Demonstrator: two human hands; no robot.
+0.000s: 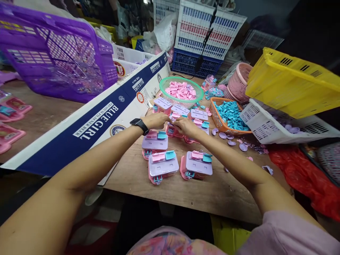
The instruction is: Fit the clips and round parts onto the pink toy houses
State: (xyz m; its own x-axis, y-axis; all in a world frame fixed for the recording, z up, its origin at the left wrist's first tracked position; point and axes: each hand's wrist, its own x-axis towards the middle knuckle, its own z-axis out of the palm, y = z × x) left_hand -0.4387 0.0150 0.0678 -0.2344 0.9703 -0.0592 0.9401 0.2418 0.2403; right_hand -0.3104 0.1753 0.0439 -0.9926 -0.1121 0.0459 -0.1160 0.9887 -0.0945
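My left hand (158, 121), with a black watch on its wrist, is closed over the middle of a cluster of toy boxes. Right beside it my right hand (186, 126) has its fingers pinched together, the fingertips of both almost meeting. Under them sits a pink toy box (174, 131), its top mostly covered by my fingers; whatever they grip is too small or hidden. Nearer me stand toy boxes with lilac lids, a front one (163, 166) and a right one (198, 164), each bearing a pink and a turquoise piece. Behind my hands, a lilac lid (199, 114) carries no coloured pieces.
A green basket (163, 92) of pink pieces and an orange basket (221, 129) of turquoise pieces stand beyond. Loose lilac parts (243, 147) lie on the right. A cardboard wall (106, 120) borders the left; a yellow crate (292, 83) leans over a white one.
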